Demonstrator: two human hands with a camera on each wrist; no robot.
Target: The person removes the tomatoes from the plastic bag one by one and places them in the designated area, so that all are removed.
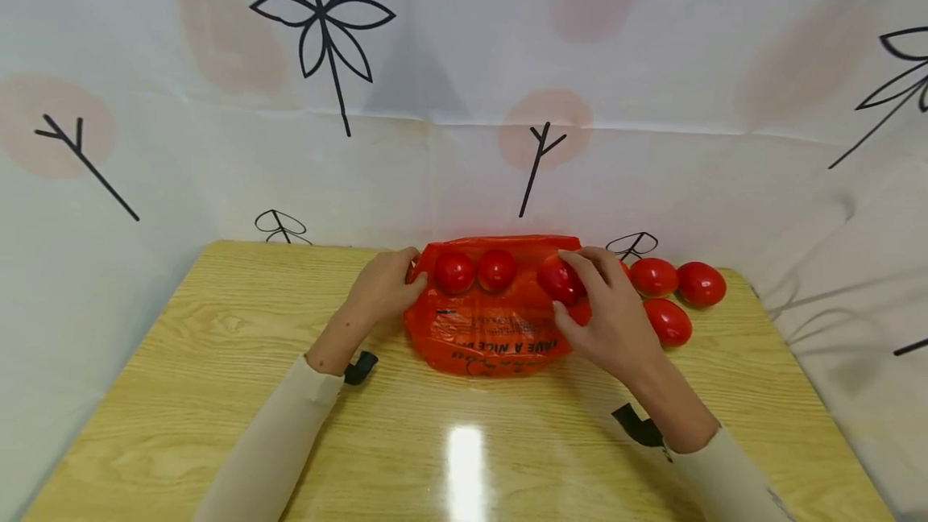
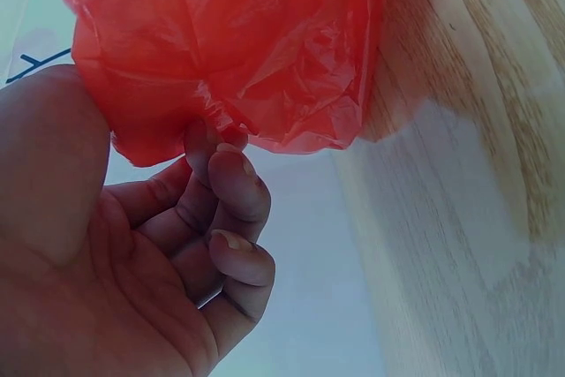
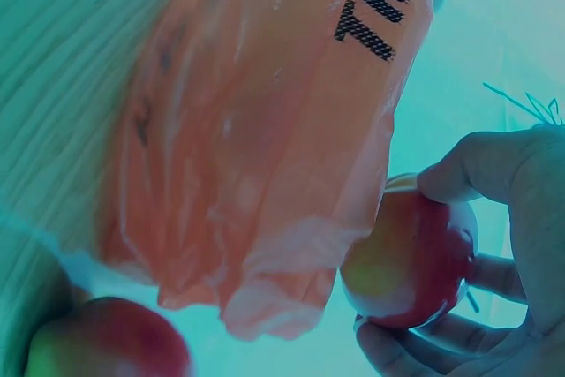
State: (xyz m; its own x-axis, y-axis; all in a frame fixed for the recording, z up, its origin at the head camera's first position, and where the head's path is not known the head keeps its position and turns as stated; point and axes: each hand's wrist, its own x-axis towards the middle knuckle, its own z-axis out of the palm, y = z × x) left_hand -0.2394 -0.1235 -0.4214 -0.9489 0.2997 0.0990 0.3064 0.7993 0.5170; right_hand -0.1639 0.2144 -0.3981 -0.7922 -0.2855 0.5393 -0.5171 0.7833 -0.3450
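Note:
An orange-red plastic bag (image 1: pixel 482 337) with dark printing lies at the middle of the table, its mouth spread open. Two shiny red apples, one on the left (image 1: pixel 455 272) and one beside it (image 1: pixel 497 271), show at the bag's opening. My left hand (image 1: pixel 387 284) pinches the bag's left edge; in the left wrist view its fingertips meet at the crumpled film (image 2: pixel 238 50). My right hand (image 1: pixel 612 316) holds another apple (image 3: pixel 410 262) between thumb and fingers, at the right side of the bag's mouth. The bag hides part of this apple in the right wrist view.
Right of my right hand, several more apples (image 1: pixel 668 323) lie on the wooden table (image 1: pixel 290 288), one partly hidden behind the hand. Behind the table hangs a white cloth (image 1: pixel 449 176) with plant drawings. Dark bands (image 1: pixel 358 369) are at both wrists.

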